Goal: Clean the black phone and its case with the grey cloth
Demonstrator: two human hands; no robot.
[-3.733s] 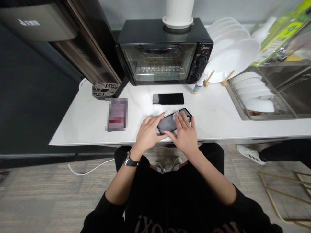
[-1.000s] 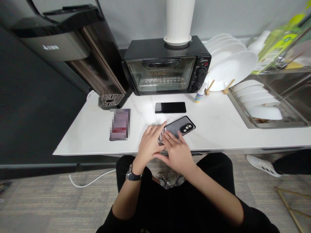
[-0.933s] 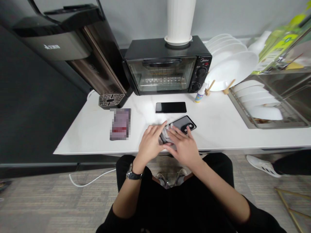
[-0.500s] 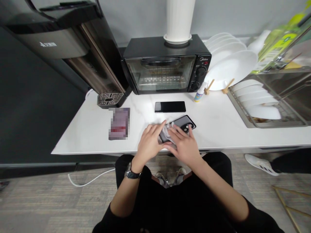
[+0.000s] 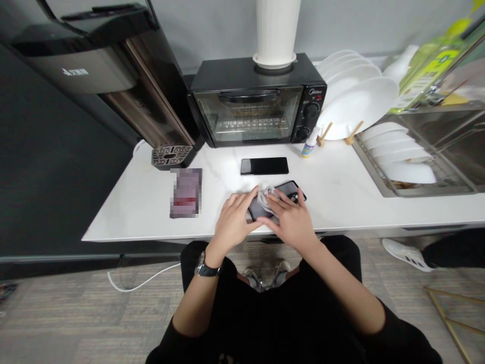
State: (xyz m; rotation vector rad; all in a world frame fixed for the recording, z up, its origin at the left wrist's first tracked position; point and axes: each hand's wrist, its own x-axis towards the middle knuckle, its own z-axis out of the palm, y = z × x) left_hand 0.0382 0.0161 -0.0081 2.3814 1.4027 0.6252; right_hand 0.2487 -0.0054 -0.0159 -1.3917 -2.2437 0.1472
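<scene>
Near the front edge of the white, marble-patterned table [image 5: 125,212], the left hand [image 5: 234,217] and the right hand [image 5: 293,217] rest on a rectangular, grey-backed, black-rimmed phone case [image 5: 287,188]. The left grips its end between thumb and index finger; the right holds a crumpled whitish cloth [image 5: 263,198] against it. A second ago that cloth lay at the left end; now it sits bunched mid-case.

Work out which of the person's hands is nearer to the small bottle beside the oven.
Right. The right hand is below the small bottle in the picture, fingers on the crumpled cloth; the left hand is farther off, below and to the left.
</scene>
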